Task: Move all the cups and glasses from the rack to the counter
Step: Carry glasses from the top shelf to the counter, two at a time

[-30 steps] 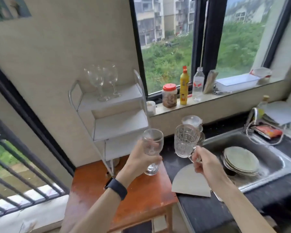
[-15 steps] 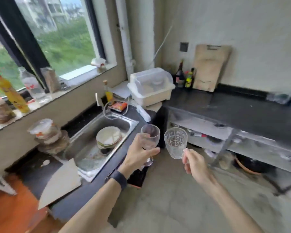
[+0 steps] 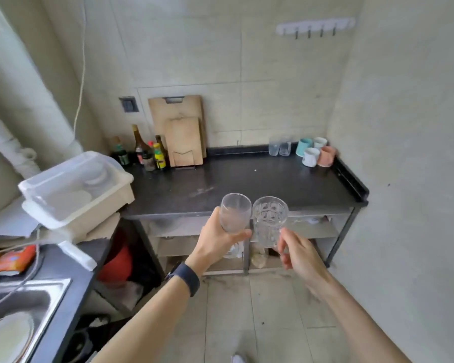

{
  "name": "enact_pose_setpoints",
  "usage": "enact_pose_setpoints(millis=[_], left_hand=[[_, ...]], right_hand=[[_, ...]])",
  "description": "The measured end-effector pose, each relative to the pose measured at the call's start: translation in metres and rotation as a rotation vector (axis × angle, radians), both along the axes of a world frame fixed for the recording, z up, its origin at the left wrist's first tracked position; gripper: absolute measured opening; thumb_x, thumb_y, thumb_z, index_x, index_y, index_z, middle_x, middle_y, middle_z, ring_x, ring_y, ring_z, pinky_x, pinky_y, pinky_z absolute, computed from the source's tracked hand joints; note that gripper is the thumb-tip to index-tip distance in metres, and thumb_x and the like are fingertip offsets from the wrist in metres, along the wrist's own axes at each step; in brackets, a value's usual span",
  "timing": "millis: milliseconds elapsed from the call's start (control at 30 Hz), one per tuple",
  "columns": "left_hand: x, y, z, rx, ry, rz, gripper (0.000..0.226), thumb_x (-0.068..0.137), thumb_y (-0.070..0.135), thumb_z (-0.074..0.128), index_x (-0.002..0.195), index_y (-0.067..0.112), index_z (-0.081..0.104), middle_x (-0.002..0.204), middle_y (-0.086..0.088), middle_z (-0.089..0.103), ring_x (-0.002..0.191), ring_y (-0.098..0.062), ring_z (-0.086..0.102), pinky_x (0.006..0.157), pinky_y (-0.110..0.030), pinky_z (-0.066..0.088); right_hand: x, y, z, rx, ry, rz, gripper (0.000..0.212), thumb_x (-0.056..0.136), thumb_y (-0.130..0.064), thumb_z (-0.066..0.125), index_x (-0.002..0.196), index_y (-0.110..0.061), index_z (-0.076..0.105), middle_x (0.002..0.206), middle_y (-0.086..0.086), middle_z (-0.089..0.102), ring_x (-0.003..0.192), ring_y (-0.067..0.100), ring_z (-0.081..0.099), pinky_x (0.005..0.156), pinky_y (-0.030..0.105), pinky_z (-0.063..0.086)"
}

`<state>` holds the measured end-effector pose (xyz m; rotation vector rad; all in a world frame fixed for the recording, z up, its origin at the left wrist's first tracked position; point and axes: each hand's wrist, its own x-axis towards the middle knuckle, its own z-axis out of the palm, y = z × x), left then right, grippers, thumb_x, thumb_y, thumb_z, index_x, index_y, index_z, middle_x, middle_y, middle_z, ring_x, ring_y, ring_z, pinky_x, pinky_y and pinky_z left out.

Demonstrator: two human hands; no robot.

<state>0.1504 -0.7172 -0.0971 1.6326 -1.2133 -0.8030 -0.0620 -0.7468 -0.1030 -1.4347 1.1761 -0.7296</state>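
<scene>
My left hand (image 3: 216, 241) grips a smooth clear wine glass (image 3: 234, 212) around its bowl. Beside it, my right hand (image 3: 298, 254) holds a patterned clear glass mug (image 3: 270, 218) low down, by its handle. Both glasses are upright in the air, just in front of the near edge of the black counter (image 3: 247, 184). At the counter's back right stand two clear glasses (image 3: 279, 147) and several mugs: a teal one (image 3: 303, 147), a white one (image 3: 310, 156) and a pink one (image 3: 326, 156). The rack is out of view.
Chopping boards (image 3: 180, 132) and sauce bottles (image 3: 147, 153) line the counter's back left. A lidded plastic dish box (image 3: 76, 191) sits at left, with the sink (image 3: 16, 310) below it. Open shelves (image 3: 247, 239) run under the counter. A wall stands close on the right.
The view has swung right, from the rack and window past the sink to the black counter. Both hands have carried their glasses along and now hold them closer together.
</scene>
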Motion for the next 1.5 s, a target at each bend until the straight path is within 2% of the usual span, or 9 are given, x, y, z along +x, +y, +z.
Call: enact_pose_setpoints(millis=[200,367,533,733,1000,1067,1167,1333,1500], left_hand=[[0.018,-0.131,-0.006,0.001,0.041,-0.019,0.06,0.054,0.049,0.088,0.103,0.038,0.055,0.098,0.014,0.07,0.09,-0.01,0.067,0.086,-0.039,0.057],[0.032,-0.228,-0.016,0.061,0.019,-0.051,0.056,0.064,0.039,0.088,0.108,0.034,0.054,0.105,0.011,0.067,0.098,-0.012,0.065,0.089,-0.037,0.055],[0.03,-0.309,-0.035,0.113,0.017,-0.004,0.057,0.072,0.032,0.085,0.111,0.022,0.044,0.101,0.009,0.059,0.091,-0.009,0.061,0.07,-0.027,0.05],[0.012,-0.404,-0.078,0.201,0.037,-0.005,0.058,0.075,0.028,0.085,0.115,0.013,0.046,0.102,0.014,0.053,0.089,-0.006,0.059,0.067,-0.023,0.049],[-0.031,-0.547,-0.116,0.323,0.052,0.134,0.057,0.073,0.03,0.084,0.116,0.029,0.047,0.099,0.017,0.061,0.086,0.001,0.059,0.053,-0.006,0.041],[-0.04,-0.571,-0.123,0.364,0.057,0.182,0.059,0.071,0.031,0.084,0.118,0.032,0.048,0.099,0.018,0.061,0.087,0.004,0.057,0.056,-0.007,0.039],[-0.046,-0.606,-0.136,0.417,0.068,0.24,0.056,0.071,0.032,0.084,0.117,0.026,0.052,0.101,0.011,0.065,0.09,-0.004,0.061,0.062,-0.014,0.042],[-0.04,-0.655,-0.158,0.465,0.11,0.303,0.051,0.072,0.03,0.085,0.11,0.03,0.052,0.099,0.016,0.062,0.089,-0.001,0.059,0.061,-0.015,0.042],[-0.026,-0.711,-0.183,0.496,0.04,0.26,0.057,0.072,0.028,0.083,0.116,0.034,0.047,0.1,0.015,0.056,0.085,-0.006,0.059,0.057,-0.014,0.042]], right_hand=[[0.005,-0.118,-0.006,0.03,-0.027,-0.091,0.05,0.103,-0.048,0.04,0.06,-0.024,0.051,0.062,-0.001,0.051,0.057,0.015,0.048,0.06,0.032,0.044],[0.008,-0.204,-0.013,0.072,-0.032,-0.135,0.045,0.101,-0.047,0.04,0.066,-0.02,0.048,0.068,0.003,0.049,0.059,0.017,0.046,0.058,0.03,0.045],[0.0,-0.28,-0.034,0.124,-0.006,-0.202,0.046,0.1,-0.048,0.04,0.063,-0.02,0.048,0.065,0.003,0.049,0.056,0.018,0.044,0.057,0.031,0.044],[-0.02,-0.387,-0.072,0.207,0.023,-0.241,0.044,0.098,-0.043,0.043,0.059,-0.023,0.047,0.065,0.001,0.049,0.052,0.012,0.045,0.056,0.028,0.045],[-0.039,-0.552,-0.111,0.257,0.103,-0.15,0.034,0.095,-0.036,0.042,0.068,-0.016,0.048,0.067,-0.001,0.055,0.059,0.013,0.053,0.064,0.035,0.052],[-0.04,-0.583,-0.119,0.269,0.111,-0.134,0.035,0.097,-0.034,0.041,0.068,-0.015,0.05,0.068,0.0,0.058,0.061,0.013,0.055,0.065,0.035,0.053],[-0.037,-0.625,-0.137,0.295,0.143,-0.101,0.036,0.099,-0.033,0.04,0.07,-0.015,0.051,0.07,0.001,0.061,0.062,0.013,0.058,0.066,0.035,0.054],[-0.023,-0.678,-0.172,0.325,0.203,-0.066,0.035,0.101,-0.031,0.037,0.074,-0.014,0.054,0.078,0.004,0.066,0.065,0.013,0.063,0.067,0.033,0.057],[-0.001,-0.727,-0.206,0.361,0.224,-0.067,0.034,0.104,-0.029,0.037,0.083,-0.014,0.058,0.09,0.004,0.068,0.075,0.019,0.07,0.071,0.03,0.06]])
